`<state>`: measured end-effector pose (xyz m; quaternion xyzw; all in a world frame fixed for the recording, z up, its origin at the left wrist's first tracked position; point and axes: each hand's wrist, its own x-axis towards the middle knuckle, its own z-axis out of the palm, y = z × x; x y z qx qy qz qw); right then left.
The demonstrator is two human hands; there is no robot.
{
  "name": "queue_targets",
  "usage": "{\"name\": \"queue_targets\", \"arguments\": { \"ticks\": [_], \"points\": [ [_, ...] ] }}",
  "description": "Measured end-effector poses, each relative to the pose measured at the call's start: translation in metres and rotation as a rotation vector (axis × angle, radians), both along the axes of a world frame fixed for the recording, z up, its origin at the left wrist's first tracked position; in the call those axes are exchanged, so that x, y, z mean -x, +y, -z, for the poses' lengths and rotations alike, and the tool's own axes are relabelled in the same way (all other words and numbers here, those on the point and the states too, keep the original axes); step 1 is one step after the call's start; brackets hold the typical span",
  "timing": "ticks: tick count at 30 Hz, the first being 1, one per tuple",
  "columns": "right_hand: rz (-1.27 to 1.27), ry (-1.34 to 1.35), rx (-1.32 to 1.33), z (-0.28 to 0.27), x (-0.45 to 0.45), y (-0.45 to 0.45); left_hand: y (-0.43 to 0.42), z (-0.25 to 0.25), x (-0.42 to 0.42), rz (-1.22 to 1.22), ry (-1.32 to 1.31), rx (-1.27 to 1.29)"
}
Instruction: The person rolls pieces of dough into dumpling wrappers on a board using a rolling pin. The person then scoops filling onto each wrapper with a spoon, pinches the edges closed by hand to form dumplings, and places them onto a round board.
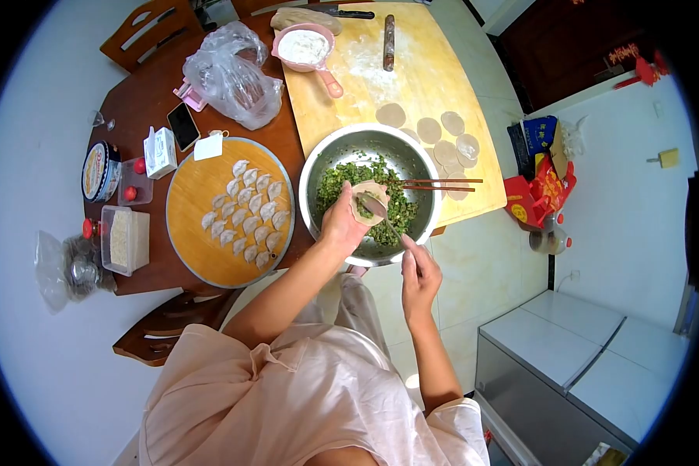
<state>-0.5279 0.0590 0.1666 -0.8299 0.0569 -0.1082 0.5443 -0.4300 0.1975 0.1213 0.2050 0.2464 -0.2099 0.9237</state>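
My left hand [342,224] holds a round dumpling wrapper [359,210] above a steel bowl [309,165] of chopped green filling [402,211]. In my right hand [420,273] is the handle of a metal spoon [375,205], whose bowl rests over the wrapper. A little green filling shows on the wrapper beside the spoon. A pair of chopsticks [446,185] lies across the bowl's right side, tips in the filling. Left of the bowl, a round board [190,220] carries rows of folded dumplings [251,200].
Behind the bowl, a floured wooden board [357,101] bears flat wrappers [428,130], a rolling pin [389,43] and a pink flour scoop [304,48]. A plastic bag [237,74], a phone [183,126] and tubs [125,239] sit on the dark table at left.
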Motion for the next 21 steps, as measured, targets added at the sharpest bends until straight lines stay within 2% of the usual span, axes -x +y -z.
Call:
{"name": "queue_targets", "arguments": {
  "ticks": [5,8,9,12,13,17,19,21],
  "points": [
    [0.058,0.342,-0.385,0.015,-0.004,-0.015,0.009,0.012,-0.008,-0.077,-0.064,-0.004],
    [0.069,0.359,-0.303,0.021,-0.003,-0.027,0.028,0.019,-0.017,-0.152,-0.086,-0.089],
    [0.045,0.206,-0.05,0.041,-0.001,-0.034,0.034,0.022,-0.018,-0.15,-0.092,-0.075],
    [-0.172,0.05,0.631,0.049,-0.008,-0.043,0.042,0.015,-0.016,-0.081,-0.056,-0.051],
    [-0.26,0.112,0.785,0.053,-0.012,-0.045,0.043,0.009,-0.014,-0.047,-0.034,-0.045],
    [-0.268,-0.196,0.784,0.045,-0.025,-0.038,0.046,-0.019,0.0,0.119,-0.039,-0.059],
    [-0.277,-0.299,0.695,0.002,-0.03,-0.021,0.045,-0.023,0.009,0.197,-0.068,0.005],
    [-0.367,-0.422,0.614,-0.013,-0.031,-0.011,0.041,-0.024,0.018,0.25,-0.078,0.092]
  ]
}}
